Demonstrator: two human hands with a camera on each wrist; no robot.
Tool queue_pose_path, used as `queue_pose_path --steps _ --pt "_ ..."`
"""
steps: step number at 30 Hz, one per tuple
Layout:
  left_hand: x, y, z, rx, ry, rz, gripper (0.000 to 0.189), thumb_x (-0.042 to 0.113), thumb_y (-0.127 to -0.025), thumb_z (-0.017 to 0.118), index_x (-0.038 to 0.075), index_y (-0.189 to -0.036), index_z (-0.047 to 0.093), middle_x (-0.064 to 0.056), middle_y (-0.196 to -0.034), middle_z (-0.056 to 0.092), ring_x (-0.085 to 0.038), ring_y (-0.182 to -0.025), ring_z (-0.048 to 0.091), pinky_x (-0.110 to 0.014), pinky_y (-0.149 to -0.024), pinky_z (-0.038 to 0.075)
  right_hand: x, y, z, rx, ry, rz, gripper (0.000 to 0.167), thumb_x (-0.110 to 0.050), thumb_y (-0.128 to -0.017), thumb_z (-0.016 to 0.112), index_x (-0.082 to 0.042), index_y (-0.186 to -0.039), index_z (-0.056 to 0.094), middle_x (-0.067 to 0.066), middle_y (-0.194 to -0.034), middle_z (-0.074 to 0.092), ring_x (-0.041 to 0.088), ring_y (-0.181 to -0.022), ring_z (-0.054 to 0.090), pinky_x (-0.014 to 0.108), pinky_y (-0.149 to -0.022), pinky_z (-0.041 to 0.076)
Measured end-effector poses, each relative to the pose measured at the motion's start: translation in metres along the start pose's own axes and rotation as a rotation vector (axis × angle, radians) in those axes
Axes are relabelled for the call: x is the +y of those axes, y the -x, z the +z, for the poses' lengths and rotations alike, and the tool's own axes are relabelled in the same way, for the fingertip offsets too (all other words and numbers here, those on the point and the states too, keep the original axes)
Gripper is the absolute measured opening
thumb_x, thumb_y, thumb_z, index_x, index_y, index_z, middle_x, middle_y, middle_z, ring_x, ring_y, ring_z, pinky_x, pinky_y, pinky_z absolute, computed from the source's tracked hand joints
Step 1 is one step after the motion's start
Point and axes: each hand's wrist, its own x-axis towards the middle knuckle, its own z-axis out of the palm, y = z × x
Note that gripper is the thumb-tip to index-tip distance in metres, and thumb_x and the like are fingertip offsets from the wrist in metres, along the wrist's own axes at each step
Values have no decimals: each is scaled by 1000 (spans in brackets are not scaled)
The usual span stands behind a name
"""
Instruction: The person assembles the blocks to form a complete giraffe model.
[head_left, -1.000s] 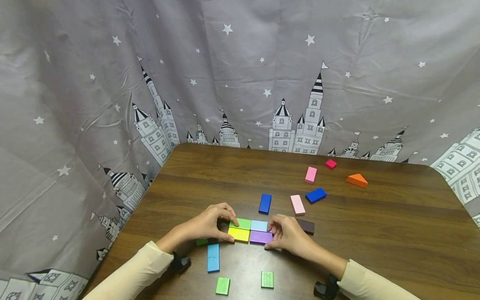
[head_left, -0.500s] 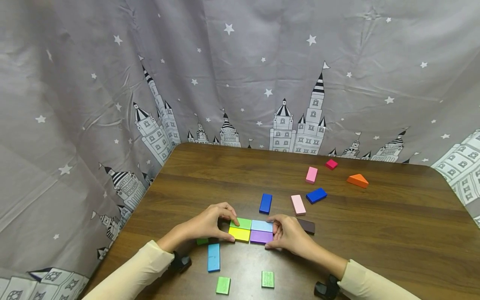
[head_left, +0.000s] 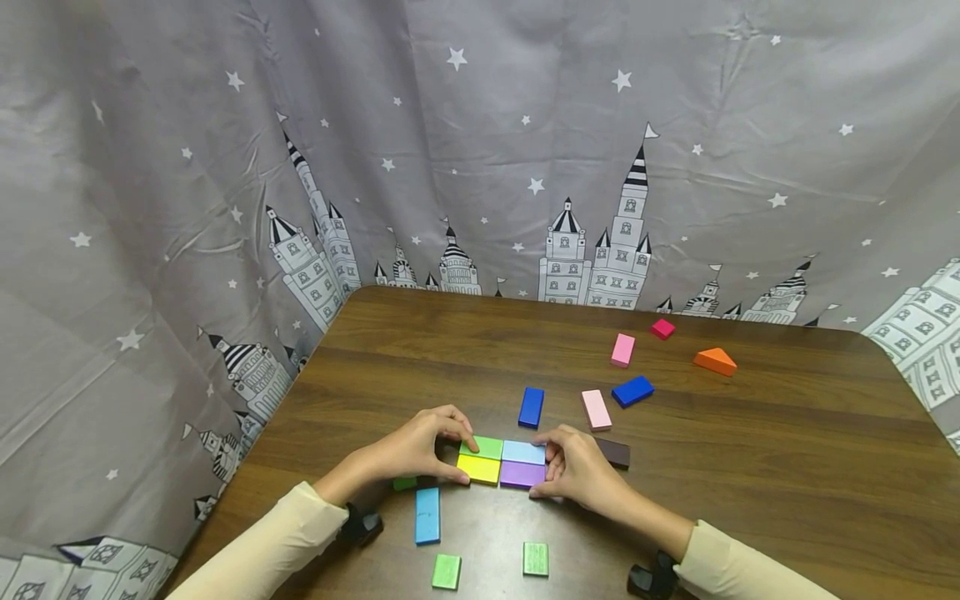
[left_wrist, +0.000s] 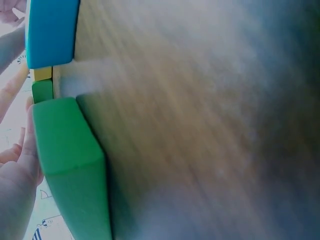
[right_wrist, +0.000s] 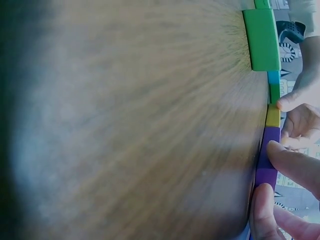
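Observation:
Four-cornered and flat, a light green block (head_left: 489, 447), a yellow block (head_left: 480, 469), a light blue block (head_left: 524, 451) and a purple block (head_left: 522, 474) lie edge to edge as a rectangle. My left hand (head_left: 420, 446) grips its left end, thumb at the yellow block's near corner and index finger on the green one. At the right end, my right hand (head_left: 576, 468) spans the other pair, its index finger at the light blue block's far edge and thumb by the purple block's near edge. In the right wrist view, fingertips touch the purple block (right_wrist: 267, 157).
A blue block (head_left: 427, 516) and two green blocks (head_left: 446, 572) lie nearer me. Beyond the hands are two dark blue blocks (head_left: 531, 407), two pink blocks (head_left: 596, 410), a red block (head_left: 663, 328) and an orange triangle (head_left: 716, 361). A dark brown block (head_left: 615, 453) sits behind my right hand.
Since one second ago my right index finger has shifted from over the light blue block's right end to its far edge. The left hand and the blocks keep their places.

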Motion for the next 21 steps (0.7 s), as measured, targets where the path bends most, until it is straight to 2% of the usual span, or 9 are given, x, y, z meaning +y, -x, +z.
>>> queue_pose_path --steps 7,21 --pt "0 0 0 -3 2 -12 30 29 -75 90 21 -100 76 7 -111 59 -12 -104 55 -32 -90 51 -2 0 -1 -13 -22 33 60 -3 -58 96 11 -109 67 4 -81 54 4 -60 54 21 -51 49" --pt "0 -1 1 7 3 -1 30 28 -74 91 20 -99 76 7 -110 60 -12 -104 55 -31 -90 50 -1 -1 2 9 44 41 61 -8 -56 98 8 -106 68 1 -80 54 5 -64 51 21 -54 47"
